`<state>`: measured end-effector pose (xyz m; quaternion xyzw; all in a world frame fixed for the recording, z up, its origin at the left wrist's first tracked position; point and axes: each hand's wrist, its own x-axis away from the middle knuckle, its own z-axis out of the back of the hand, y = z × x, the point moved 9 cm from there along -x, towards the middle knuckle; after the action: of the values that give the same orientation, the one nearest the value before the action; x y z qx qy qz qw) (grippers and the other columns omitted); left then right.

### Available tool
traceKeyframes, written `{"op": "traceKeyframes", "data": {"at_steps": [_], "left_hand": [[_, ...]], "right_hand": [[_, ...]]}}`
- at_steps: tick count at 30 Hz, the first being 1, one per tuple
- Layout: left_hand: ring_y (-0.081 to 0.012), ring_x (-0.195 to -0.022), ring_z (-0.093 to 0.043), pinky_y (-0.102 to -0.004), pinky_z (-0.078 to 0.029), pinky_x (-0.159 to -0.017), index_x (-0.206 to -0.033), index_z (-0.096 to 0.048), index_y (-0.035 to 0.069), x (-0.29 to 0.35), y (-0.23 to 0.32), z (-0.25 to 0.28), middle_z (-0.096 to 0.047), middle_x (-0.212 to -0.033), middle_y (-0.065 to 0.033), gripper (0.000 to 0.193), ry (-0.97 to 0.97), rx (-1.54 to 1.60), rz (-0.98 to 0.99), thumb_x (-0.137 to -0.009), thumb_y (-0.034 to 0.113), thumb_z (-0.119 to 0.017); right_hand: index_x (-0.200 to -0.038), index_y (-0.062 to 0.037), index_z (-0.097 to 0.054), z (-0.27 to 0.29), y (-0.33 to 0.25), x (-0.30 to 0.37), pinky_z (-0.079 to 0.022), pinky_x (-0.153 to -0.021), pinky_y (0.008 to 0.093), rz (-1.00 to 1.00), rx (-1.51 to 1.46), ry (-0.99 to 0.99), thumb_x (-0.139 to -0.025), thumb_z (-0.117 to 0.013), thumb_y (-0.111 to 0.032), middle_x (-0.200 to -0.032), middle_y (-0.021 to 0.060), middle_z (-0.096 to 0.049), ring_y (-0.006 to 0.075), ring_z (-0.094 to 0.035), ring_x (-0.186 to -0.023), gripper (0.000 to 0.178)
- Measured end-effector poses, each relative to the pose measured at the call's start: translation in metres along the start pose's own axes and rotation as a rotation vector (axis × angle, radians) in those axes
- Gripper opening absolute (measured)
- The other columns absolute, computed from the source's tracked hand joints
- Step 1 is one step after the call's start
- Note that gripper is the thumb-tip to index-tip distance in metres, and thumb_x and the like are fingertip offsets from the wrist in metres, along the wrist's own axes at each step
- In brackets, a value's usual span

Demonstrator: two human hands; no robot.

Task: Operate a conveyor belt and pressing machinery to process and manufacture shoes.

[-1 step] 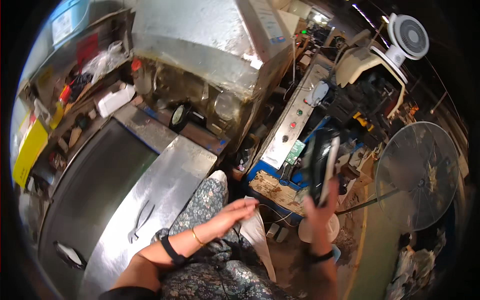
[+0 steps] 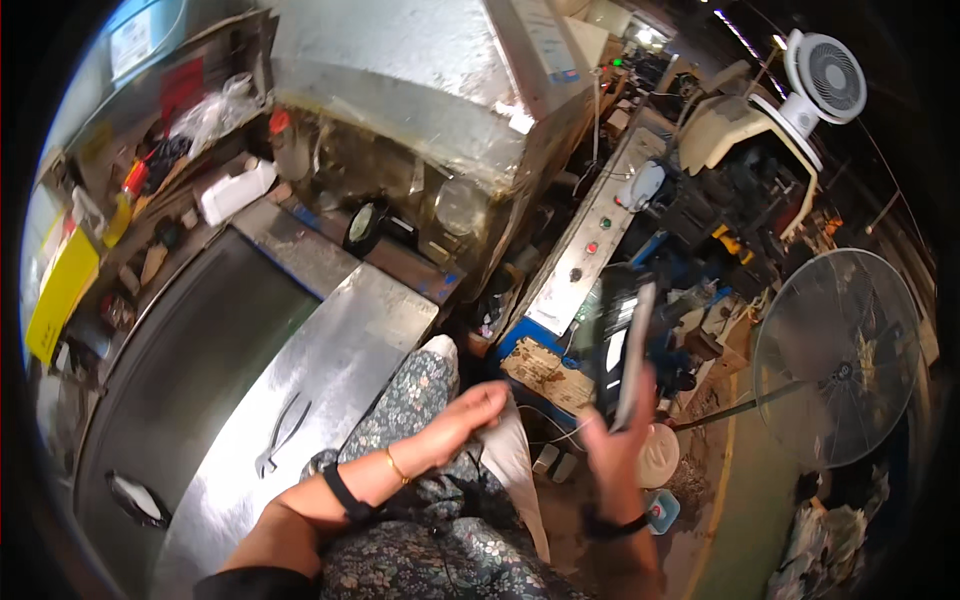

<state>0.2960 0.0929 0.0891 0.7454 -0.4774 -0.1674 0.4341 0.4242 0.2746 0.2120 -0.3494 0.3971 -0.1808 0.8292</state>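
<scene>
In my right hand [image 2: 622,450], low and to the right, is a glossy black shoe [image 2: 615,350] with a pale edge along its right side. It is held raised and blurred by motion. My left hand [image 2: 470,412] hovers over my lap, fingers curled together, with nothing visible in them. It is near a white cloth [image 2: 512,465]. Metal pincers [image 2: 282,435] lie on the shiny metal table [image 2: 330,350] to my left. Another black shoe [image 2: 138,498] with a white inside rests at the near end of a dark belt [image 2: 200,340].
A large metal hood [image 2: 400,75] stands ahead. To the right are a machine with a button panel [image 2: 590,245], a standing fan [image 2: 845,360] and a white round fan [image 2: 828,75]. A round white lid [image 2: 658,455] and a light-blue container [image 2: 662,510] sit on the floor.
My right hand has moved left and slightly down with the shoe. The fingers of my left hand have gone from stretched out to curled. The view has shifted slightly.
</scene>
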Motion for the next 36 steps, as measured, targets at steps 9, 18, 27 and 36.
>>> {"op": "traceKeyframes", "data": {"at_steps": [9,18,27,36], "left_hand": [[-0.0283,-0.103,-0.067,-0.0395,-0.052,-0.089,-0.126,-0.061,0.006,0.043,0.019,0.079,-0.07,-0.109,-0.0151,0.068,0.042,-0.779,0.034,-0.093,0.065,-0.051],[-0.0362,-0.118,-0.058,-0.0419,-0.046,-0.1,-0.135,-0.053,0.003,0.037,0.065,0.19,-0.062,-0.126,-0.0191,0.067,0.288,-1.047,0.058,-0.092,0.054,-0.058],[-0.0327,-0.148,-0.023,-0.0445,-0.016,-0.121,-0.146,-0.039,0.001,0.029,0.062,0.274,-0.032,-0.157,-0.0174,0.07,0.733,-1.826,-0.061,-0.094,0.046,-0.046],[-0.033,-0.145,-0.029,-0.0457,-0.02,-0.12,-0.143,-0.044,0.002,0.034,0.058,0.28,-0.037,-0.154,-0.0168,0.069,0.779,-1.777,-0.102,-0.09,0.045,-0.052]], "right_hand": [[-0.156,-0.0023,-0.009,-0.146,-0.041,0.082,-0.046,-0.101,0.0426,-0.618,-1.351,-0.841,-0.094,-0.064,-0.045,-0.148,0.0209,-0.041,0.0256,-0.055,-0.122,0.094],[-0.141,0.0054,-0.047,-0.15,0.038,0.183,-0.043,-0.102,0.0311,-1.068,-0.755,-0.95,-0.083,-0.061,-0.013,-0.132,0.0131,-0.06,0.0203,-0.059,-0.118,0.063],[-0.135,0.0039,-0.052,-0.306,0.008,-0.02,-0.043,-0.101,0.0326,-0.615,-1.059,-0.445,-0.087,-0.069,-0.007,-0.125,0.0108,-0.062,0.0191,-0.059,-0.113,0.052],[-0.116,0.0005,-0.066,-0.406,-0.037,0.063,-0.052,-0.085,0.0326,-0.16,-0.732,-0.973,-0.092,-0.067,-0.017,-0.107,0.0079,-0.07,0.0124,-0.063,-0.097,0.03]]}}
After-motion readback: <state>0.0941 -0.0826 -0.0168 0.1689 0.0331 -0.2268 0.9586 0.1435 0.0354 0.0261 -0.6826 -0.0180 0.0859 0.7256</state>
